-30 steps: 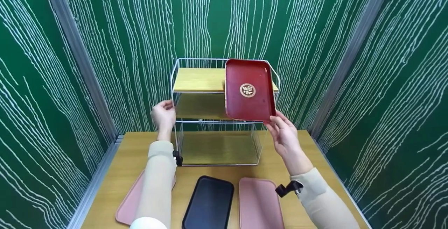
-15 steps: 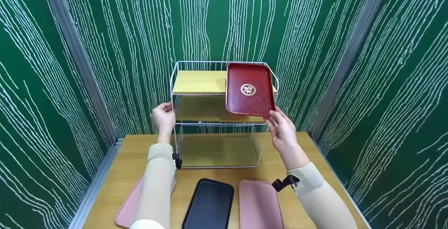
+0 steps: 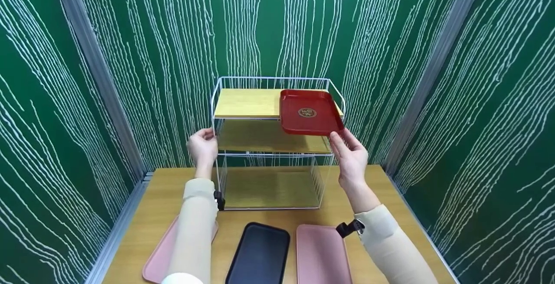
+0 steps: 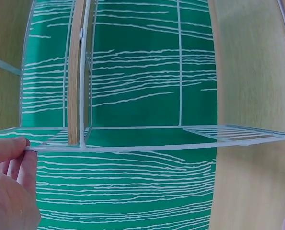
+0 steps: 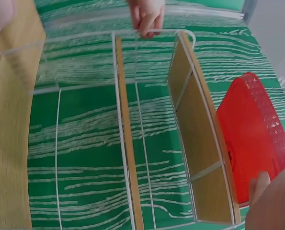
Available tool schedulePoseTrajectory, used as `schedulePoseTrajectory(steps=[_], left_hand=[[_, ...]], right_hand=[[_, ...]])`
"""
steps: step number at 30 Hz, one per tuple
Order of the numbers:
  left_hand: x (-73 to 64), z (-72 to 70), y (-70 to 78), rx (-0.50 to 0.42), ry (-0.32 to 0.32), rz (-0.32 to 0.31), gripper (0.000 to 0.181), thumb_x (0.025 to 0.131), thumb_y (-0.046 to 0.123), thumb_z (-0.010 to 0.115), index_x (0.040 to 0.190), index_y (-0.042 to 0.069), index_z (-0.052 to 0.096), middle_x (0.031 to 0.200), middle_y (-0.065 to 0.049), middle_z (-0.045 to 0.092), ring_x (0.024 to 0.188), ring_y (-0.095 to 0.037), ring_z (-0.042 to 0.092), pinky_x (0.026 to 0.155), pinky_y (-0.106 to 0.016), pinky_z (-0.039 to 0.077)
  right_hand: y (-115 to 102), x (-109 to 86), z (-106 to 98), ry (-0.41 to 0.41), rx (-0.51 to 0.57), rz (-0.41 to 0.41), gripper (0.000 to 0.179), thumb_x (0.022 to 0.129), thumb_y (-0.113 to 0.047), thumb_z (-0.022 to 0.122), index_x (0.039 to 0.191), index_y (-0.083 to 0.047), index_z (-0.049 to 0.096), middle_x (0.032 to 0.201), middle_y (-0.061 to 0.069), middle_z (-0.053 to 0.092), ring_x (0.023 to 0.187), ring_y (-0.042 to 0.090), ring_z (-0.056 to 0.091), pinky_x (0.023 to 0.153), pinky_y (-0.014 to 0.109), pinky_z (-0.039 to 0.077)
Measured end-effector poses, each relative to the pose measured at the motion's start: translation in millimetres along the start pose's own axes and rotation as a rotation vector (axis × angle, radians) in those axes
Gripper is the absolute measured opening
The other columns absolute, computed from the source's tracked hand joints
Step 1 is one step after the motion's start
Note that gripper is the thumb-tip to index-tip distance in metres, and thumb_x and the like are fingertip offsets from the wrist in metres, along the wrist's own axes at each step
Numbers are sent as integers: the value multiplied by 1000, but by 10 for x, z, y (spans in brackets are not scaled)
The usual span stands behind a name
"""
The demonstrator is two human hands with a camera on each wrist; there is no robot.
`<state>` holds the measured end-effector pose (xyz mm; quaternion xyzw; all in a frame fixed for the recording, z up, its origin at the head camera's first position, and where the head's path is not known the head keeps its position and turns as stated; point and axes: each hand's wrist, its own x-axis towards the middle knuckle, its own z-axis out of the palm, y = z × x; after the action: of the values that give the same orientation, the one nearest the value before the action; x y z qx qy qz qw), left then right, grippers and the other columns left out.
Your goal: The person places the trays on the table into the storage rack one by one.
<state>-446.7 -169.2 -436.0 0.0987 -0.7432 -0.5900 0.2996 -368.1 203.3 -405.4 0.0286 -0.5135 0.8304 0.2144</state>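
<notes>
A red tray with a gold round emblem is held by its near right corner in my right hand, thumb on top. It is tilted over the right part of the rack's top shelf. In the right wrist view the red tray shows beyond the top board, my right hand at its edge. My left hand pinches the left front upright of the white wire rack. The left wrist view shows thumb and fingers of my left hand on that wire.
On the wooden table in front of the rack lie a black tray, a pink tray to its right and another pink tray partly under my left forearm. Green walls with white lines stand close around.
The red tray has tipped from nearly upright toward flat, its far edge coming down over the top shelf. My right hand has turned with it. The left hand stays on the rack.
</notes>
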Motion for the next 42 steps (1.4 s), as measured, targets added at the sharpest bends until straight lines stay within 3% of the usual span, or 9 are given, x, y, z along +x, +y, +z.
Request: schedulePoseTrajectory(steps=[5,9,13,19,30,34,38,42], left_hand=[[-20,2,-7,-6,-4,-9,23,98,-4,71,117,4,80,115,-13,79,107,-28,74,95,-43,61],[-20,-7,4,-15,-8,-1,22,99,-4,70,117,3,80,117,-16,78,109,-29,73,96,-45,60],[-11,-10,22,-24,-8,0,21,99,-4,69,116,1,79,117,-18,78,110,-30,73,97,-46,60],[-1,7,27,-16,-12,-7,21,98,-5,69,114,2,80,114,-15,79,107,-29,74,95,-45,60],[-12,-5,15,-15,-12,5,23,97,-5,69,117,2,80,118,-19,78,108,-30,74,95,-43,61],[-20,-5,11,-10,-9,14,23,97,-6,69,116,2,80,118,-20,78,107,-30,75,94,-44,61],[-21,-1,11,-2,1,23,22,97,-6,70,115,2,80,115,-19,78,105,-30,75,91,-44,61],[-27,3,10,14,6,18,22,98,-4,70,116,3,81,113,-15,79,104,-29,74,89,-44,62]], right_hand=[[56,9,-5,-7,-108,-153,57,95,-7,82,147,3,61,144,22,65,114,20,74,96,31,60],[85,31,29,18,-210,-277,60,92,-8,85,146,2,62,144,19,66,129,26,66,106,35,56],[114,38,82,65,-292,-341,65,89,-11,89,147,3,62,150,17,60,139,27,57,115,46,49],[160,55,131,102,-254,-374,59,88,-9,90,141,1,67,146,16,63,136,25,58,115,57,46],[57,-25,255,117,-309,-363,51,94,-4,83,141,5,66,141,23,67,131,32,62,112,57,50],[-9,-90,326,128,-346,-348,52,94,-6,83,141,5,65,140,22,67,129,32,63,111,53,51],[140,52,268,141,-377,-348,55,93,-15,86,143,-2,67,138,14,71,125,26,67,105,40,57],[266,177,206,128,-403,-372,58,91,-23,89,143,-8,69,135,9,73,123,22,69,100,36,60]])
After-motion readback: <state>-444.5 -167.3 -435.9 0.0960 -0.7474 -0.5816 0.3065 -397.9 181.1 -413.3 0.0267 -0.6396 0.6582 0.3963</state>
